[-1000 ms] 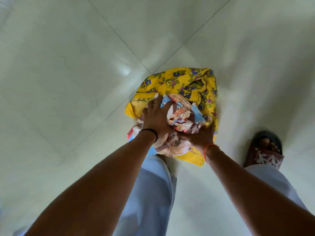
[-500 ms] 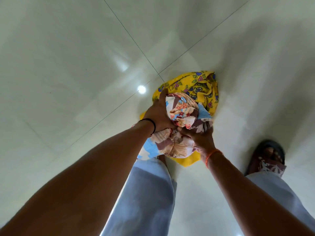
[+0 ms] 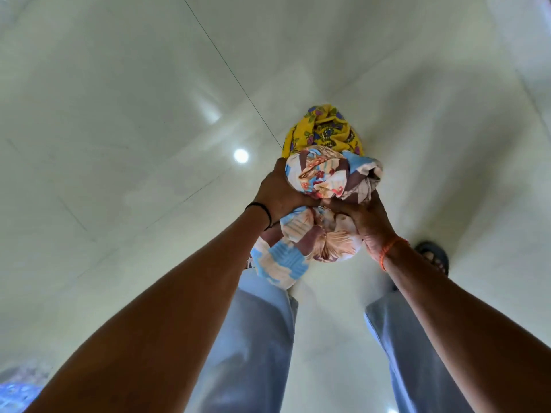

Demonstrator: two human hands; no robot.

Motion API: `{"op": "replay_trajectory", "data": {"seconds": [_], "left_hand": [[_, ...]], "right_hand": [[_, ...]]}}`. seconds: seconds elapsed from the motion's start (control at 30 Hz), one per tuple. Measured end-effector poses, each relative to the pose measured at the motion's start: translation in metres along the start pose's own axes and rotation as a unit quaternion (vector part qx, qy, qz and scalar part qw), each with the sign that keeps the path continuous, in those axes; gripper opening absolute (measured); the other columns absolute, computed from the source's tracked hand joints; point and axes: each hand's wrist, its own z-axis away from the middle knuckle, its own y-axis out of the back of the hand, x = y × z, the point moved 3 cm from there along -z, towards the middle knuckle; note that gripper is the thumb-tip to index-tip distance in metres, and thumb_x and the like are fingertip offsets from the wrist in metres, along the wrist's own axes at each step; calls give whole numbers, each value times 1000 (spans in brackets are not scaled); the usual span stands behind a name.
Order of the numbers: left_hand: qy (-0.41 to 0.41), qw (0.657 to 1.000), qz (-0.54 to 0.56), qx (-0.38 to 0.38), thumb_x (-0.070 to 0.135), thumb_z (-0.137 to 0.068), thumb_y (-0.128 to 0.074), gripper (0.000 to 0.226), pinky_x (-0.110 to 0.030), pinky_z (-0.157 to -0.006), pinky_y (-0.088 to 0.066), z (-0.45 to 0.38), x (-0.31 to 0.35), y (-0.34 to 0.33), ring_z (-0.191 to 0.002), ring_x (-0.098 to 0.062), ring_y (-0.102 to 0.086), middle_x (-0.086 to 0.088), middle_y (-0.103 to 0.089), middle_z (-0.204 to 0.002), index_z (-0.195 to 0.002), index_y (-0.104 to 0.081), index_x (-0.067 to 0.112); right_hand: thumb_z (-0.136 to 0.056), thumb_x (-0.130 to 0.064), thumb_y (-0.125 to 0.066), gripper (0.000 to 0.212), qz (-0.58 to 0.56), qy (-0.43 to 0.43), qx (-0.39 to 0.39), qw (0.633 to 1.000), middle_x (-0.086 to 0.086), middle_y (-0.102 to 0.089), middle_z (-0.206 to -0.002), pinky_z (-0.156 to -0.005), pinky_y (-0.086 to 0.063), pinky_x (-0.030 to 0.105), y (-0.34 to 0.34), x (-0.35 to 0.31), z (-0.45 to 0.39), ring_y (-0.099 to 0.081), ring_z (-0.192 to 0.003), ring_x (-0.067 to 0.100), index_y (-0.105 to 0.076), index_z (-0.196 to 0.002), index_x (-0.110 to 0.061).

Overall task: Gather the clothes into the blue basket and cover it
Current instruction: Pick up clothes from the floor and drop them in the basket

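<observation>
— What did the person hold when you looked?

— A bundle of clothes, in the middle of the frame. The left hand [image 3: 278,195] was curled around the left side of a patterned cloth [image 3: 325,174] with white, blue, brown and red prints. The right hand [image 3: 368,220] gripped the same bundle from the right side, with its fingers closed into the fabric. The thumbs of both hands came close together at the centre of the bundle.

— And the yellow one?

— The yellow flowered cloth [image 3: 323,131] was bunched just above the patterned cloth in the picture, touching it. I could not tell if it hung from the bundle or rested on the floor.

— Was something hanging down?

— Yes, a part of the patterned cloth dropped below the hands, over the left leg of the light blue trousers [image 3: 250,338].

— Where was the basket?

— Only a blurred blue thing with a lattice [image 3: 15,396] showed in the lower left corner of the frame, well apart from the clothes. I could not say for sure that it was the basket.

— What else was there?

— A glossy pale tiled floor [image 3: 119,114], a black band [image 3: 262,211] on the left wrist, an orange thread [image 3: 387,250] on the right wrist, and a dark sandal [image 3: 433,257] at the right.
</observation>
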Motion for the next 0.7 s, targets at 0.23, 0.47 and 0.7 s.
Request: {"op": "replay_trajectory", "data": {"seconds": [0.23,0.47,0.7], "left_hand": [[-33,991,101,86,23,-51,-95,83,-22,-83,-47,120,111,100,-103,-16,-62,-2,-63,-116,-119,-49,9],[-52,979,148,133,39,-45,-92,89,-25,-90,-50,305,203,223,-100,-10,-63,7,-65,-112,-121,-54,14],[-33,958,172,225,37,-42,-90,87,-38,-93,-53,471,199,320,-104,-18,-63,1,-66,-114,-117,-51,20]], "right_hand": [[-68,-33,-84,95,128,116,15,985,-4,-45,-151,-114,-37,40,-47,-168,113,-46,-137,13,-33,-147,-29],[-83,-21,-75,88,220,196,27,955,7,-36,-154,-99,-21,10,-127,-305,277,-32,-140,25,-24,-154,-20],[-74,-24,-76,90,211,222,-77,949,8,-48,-142,-109,-37,32,-217,-360,416,-42,-135,26,-29,-151,-30]]}}
